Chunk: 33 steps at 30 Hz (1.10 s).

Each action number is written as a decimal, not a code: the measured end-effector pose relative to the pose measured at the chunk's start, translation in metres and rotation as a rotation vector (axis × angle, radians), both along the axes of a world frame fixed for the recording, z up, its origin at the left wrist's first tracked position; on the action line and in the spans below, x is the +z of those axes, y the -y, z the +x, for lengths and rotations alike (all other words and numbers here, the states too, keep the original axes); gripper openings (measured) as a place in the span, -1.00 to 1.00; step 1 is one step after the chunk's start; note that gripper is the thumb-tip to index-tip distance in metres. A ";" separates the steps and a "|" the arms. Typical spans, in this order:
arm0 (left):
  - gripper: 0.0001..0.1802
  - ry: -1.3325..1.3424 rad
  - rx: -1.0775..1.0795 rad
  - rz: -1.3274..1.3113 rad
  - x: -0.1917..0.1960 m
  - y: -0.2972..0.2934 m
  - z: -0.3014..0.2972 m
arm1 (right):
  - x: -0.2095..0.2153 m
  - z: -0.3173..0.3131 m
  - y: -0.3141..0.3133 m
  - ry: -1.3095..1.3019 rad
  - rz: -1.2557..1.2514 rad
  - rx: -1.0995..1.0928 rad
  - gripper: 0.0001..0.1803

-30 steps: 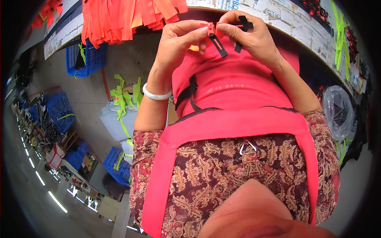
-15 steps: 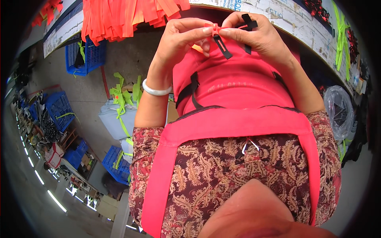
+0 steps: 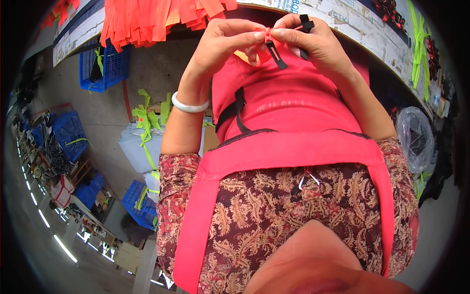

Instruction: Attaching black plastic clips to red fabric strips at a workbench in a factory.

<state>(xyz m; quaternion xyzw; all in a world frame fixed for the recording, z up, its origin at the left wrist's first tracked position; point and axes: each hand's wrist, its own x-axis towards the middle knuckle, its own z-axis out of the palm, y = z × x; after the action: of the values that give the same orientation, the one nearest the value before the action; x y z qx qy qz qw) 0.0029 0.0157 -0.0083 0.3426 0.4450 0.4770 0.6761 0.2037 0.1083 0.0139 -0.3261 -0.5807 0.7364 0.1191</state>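
My left hand is closed in a pinch, thumb and forefinger on one side of a small orange-red piece. From that piece hangs a black fabric tab with an orange stripe. My right hand pinches the other side of it, thumb against forefinger. Another black tab sticks out above the right forefinger. An orange strip shows under the left fingers; the rest of it is hidden. Both hands are over the lap of a red apron.
Many orange strips hang over the edge of the worktable ahead. Yellow-green strips lie at its right. Blue crates stand on the floor at left, near a grey stack. A clear plastic bag hangs at right.
Both hands stay together around the small orange-red piece. The right fingers have shifted slightly, and the upper black tab now shows less. The left arm has moved a little left.
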 end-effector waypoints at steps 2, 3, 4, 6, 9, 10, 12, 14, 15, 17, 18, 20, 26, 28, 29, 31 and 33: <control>-0.77 -0.095 0.043 0.073 -0.002 0.002 0.004 | -0.011 -0.002 0.009 -0.049 0.058 -0.089 -0.81; -0.78 -0.155 0.052 0.121 -0.004 0.003 0.008 | -0.014 -0.004 0.011 -0.099 0.107 -0.185 -0.80; -0.82 -0.201 0.113 0.099 0.000 0.008 0.014 | -0.013 -0.004 0.013 -0.127 0.135 -0.189 -0.81; -0.87 -0.154 0.227 0.143 -0.001 0.013 0.021 | -0.008 -0.006 0.016 -0.100 0.238 -0.162 -0.83; -0.88 -0.243 0.264 0.244 0.002 0.016 0.025 | -0.011 -0.006 0.015 -0.179 0.449 -0.112 -0.85; -0.87 -0.328 0.282 0.342 0.002 0.017 0.027 | -0.012 -0.006 0.016 -0.243 0.633 -0.086 -0.85; -0.86 -0.361 0.282 0.355 0.002 0.019 0.026 | -0.008 -0.006 0.018 -0.254 0.682 -0.068 -0.84; -0.85 -0.396 0.276 0.369 0.001 0.019 0.025 | -0.009 -0.007 0.019 -0.268 0.723 -0.054 -0.84; -0.84 -0.412 0.279 0.387 0.001 0.019 0.025 | -0.008 -0.008 0.020 -0.266 0.721 -0.057 -0.84; -0.84 -0.427 0.280 0.402 0.000 0.020 0.024 | -0.005 -0.009 0.023 -0.220 0.685 -0.067 -0.83; -0.84 -0.426 0.283 0.398 0.000 0.020 0.024 | -0.005 -0.009 0.023 -0.219 0.684 -0.069 -0.83; -0.85 -0.424 0.284 0.392 0.000 0.021 0.025 | -0.006 -0.009 0.023 -0.247 0.659 -0.070 -0.84; -0.86 -0.406 0.192 0.364 -0.007 0.023 0.027 | -0.010 -0.008 0.024 -0.263 0.711 -0.065 -0.86; -0.87 -0.275 0.272 0.346 -0.014 0.024 0.032 | -0.012 -0.011 0.025 -0.281 0.737 -0.076 -0.86; -0.87 -0.276 0.272 0.346 -0.015 0.025 0.032 | -0.012 -0.012 0.025 -0.299 0.763 -0.087 -0.86; -0.87 -0.172 0.286 0.302 -0.017 0.026 0.034 | -0.012 -0.011 0.026 -0.295 0.784 -0.085 -0.87; -0.86 -0.163 0.289 0.316 -0.019 0.025 0.035 | -0.012 -0.011 0.026 -0.293 0.805 -0.080 -0.87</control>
<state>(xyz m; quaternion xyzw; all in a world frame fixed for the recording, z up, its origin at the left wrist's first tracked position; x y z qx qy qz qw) 0.0380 -0.0091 -0.0273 0.4144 0.4624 0.6032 0.5005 0.1926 0.0820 0.0016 -0.1678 -0.7855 0.4844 0.3467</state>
